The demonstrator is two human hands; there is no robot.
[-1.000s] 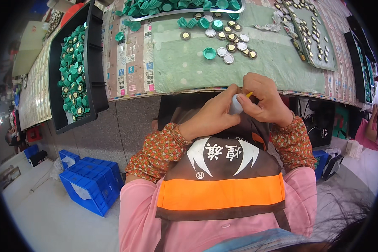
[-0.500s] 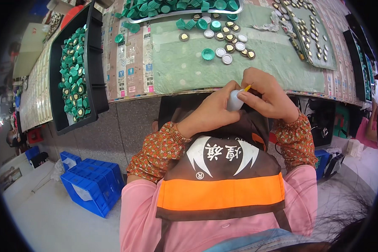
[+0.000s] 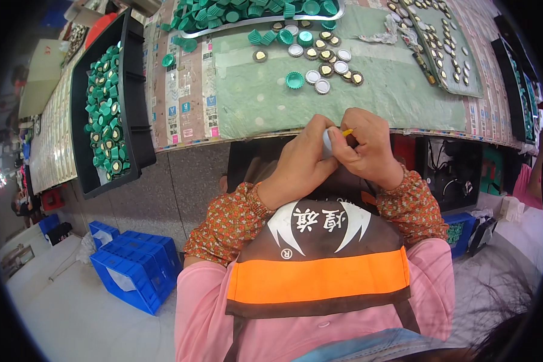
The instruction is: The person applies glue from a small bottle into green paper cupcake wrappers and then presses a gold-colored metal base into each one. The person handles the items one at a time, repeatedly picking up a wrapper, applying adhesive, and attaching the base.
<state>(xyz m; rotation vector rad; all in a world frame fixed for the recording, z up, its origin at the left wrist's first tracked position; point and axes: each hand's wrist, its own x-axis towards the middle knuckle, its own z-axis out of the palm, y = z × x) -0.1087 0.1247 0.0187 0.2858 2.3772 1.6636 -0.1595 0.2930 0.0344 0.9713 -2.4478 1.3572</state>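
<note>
My left hand (image 3: 298,158) is wrapped around a small whitish squeeze bottle (image 3: 327,143) with a yellow pointed nozzle (image 3: 347,132), just off the near table edge above my apron. Curled around the nozzle end is my right hand (image 3: 368,148), its thumb close against the bottle; whatever lies inside those fingers is hidden. Beyond both hands, on a green mat (image 3: 247,99), lie several round metal caps: silver ones (image 3: 322,87) and ones with a cream-coloured disc (image 3: 326,69). A green crimped cap (image 3: 294,80) sits beside them.
At the far edge stands a metal tray (image 3: 265,23) heaped with green caps. A black bin (image 3: 140,90) of green caps is at the left. A board (image 3: 472,84) with rows of caps lies far right. Blue crates (image 3: 133,265) stand on the floor.
My right hand has come down and to the left, its fingers curling closer around the nozzle. The bottle has shifted slightly left, more of it now covered. The view has tilted a little.
</note>
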